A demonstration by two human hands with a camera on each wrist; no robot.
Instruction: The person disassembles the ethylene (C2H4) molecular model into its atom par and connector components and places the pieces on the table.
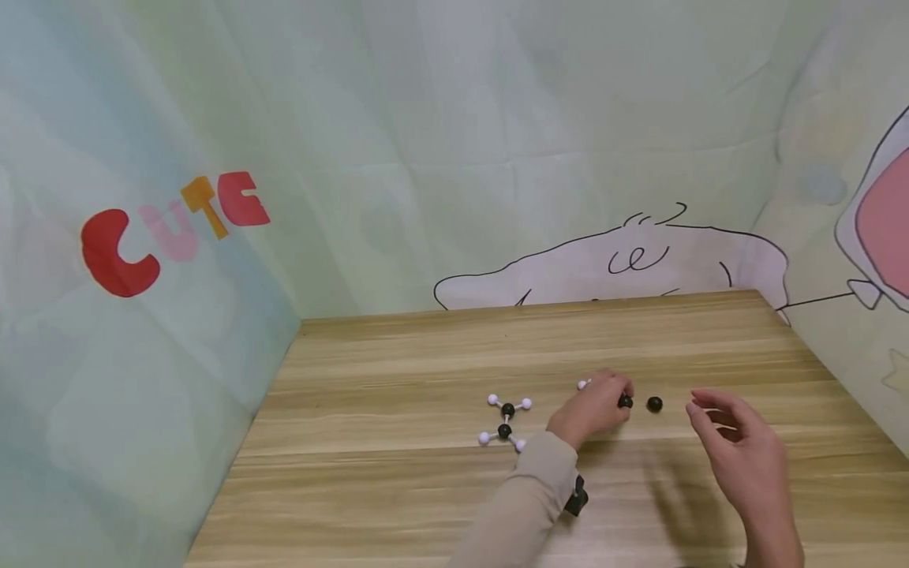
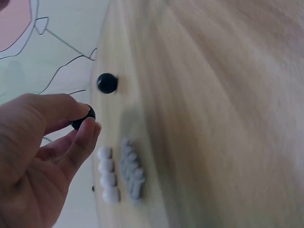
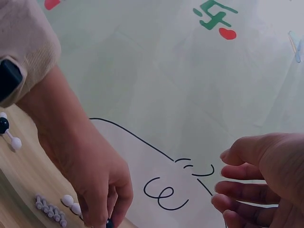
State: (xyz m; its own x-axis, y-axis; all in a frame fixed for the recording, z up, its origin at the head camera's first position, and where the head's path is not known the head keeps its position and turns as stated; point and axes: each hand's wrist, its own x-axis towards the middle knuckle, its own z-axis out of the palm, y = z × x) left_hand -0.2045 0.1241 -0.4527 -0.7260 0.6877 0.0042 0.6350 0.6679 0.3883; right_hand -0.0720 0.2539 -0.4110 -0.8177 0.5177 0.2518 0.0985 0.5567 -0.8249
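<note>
My left hand (image 1: 592, 406) pinches a small black ball (image 1: 625, 401) between thumb and fingertips, low over the wooden table. A second black ball (image 1: 654, 404) sits on the table just to its right. My right hand (image 1: 746, 446) hovers further right, fingers loosely curved with nothing in them. In the left wrist view, a row of white balls (image 2: 108, 179) lies beside a group of grey connector pieces (image 2: 132, 171). From the head view, the left hand hides most of these pieces.
A ball-and-stick molecule model (image 1: 505, 431) with two black balls and several white ones lies left of the left hand. Printed cloth walls (image 1: 497, 158) rise behind and beside the wooden table (image 1: 369, 505). A black device (image 1: 577, 497) is strapped at the left wrist.
</note>
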